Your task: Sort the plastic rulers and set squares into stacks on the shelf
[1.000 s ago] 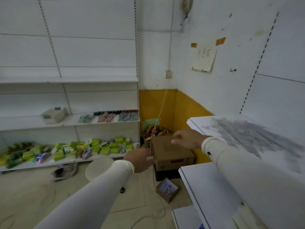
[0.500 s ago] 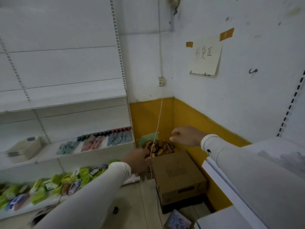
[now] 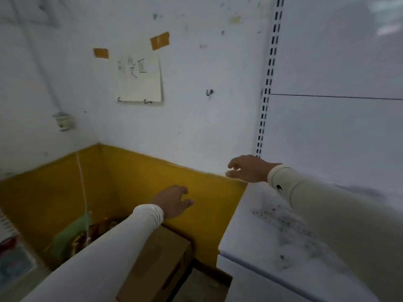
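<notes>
Your left hand (image 3: 174,201) and right hand (image 3: 248,168) both hang loose-fingered, holding nothing; the white shelf (image 3: 272,232) sits at four o'clock.

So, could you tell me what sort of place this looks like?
Probably a small shop or stockroom. A white shelf hangs from a slotted upright, a handwritten paper sign is taped to the wall, and a cardboard box sits on the floor.

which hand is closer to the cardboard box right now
Left. The left hand hangs in the air just above the cardboard box, its sleeve crossing over the box top. The right hand is higher and further right, by the white shelf edge.
</notes>
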Demonstrator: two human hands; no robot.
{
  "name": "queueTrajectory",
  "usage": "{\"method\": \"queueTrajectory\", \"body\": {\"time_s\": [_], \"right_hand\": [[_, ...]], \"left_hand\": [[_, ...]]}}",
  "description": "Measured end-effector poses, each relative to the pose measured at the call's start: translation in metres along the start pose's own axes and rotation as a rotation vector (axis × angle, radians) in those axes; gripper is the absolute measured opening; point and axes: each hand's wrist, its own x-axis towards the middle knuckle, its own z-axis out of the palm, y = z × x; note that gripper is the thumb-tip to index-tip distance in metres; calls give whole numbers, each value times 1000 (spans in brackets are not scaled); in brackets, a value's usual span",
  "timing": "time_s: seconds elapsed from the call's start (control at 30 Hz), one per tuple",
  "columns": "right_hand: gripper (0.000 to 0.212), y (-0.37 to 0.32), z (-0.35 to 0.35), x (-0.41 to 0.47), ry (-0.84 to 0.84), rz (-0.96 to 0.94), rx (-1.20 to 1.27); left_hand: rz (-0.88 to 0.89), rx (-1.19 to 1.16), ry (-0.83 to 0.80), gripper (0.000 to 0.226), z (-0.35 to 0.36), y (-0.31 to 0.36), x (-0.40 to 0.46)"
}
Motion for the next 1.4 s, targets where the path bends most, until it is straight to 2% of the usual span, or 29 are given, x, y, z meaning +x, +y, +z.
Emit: {"method": "queueTrajectory", "body": {"time_s": [0.2,0.33,0.43,0.6,0.83,1.07,1.17,1.27,1.4], "right_hand": [[53,29,-13,-64,57,381,19],[52,30,-10,-112,111,579,37],[54,30,-3,-147,109,694,39],[52,35,-2,-190,146,797,29],[50,45,0,-226,162,844,42],[50,59,0,-249,180,868,71],[48,63,1,-250,200,856,77],[48,66,2,-246,240,835,81],[54,58,2,-234,217,751,145]], "left_hand": [[395,48,-41,54,-10,40,56],[631,-7,-55,50,-14,77,65],[770,-126,-62,50,-10,108,65],[958,-99,-103,59,1,144,53],[987,37,-150,72,9,182,42],[960,57,-206,48,13,200,42],[988,53,-153,34,12,198,46],[986,-26,-64,48,4,191,49],[936,-60,-3,44,-8,172,57]]}}
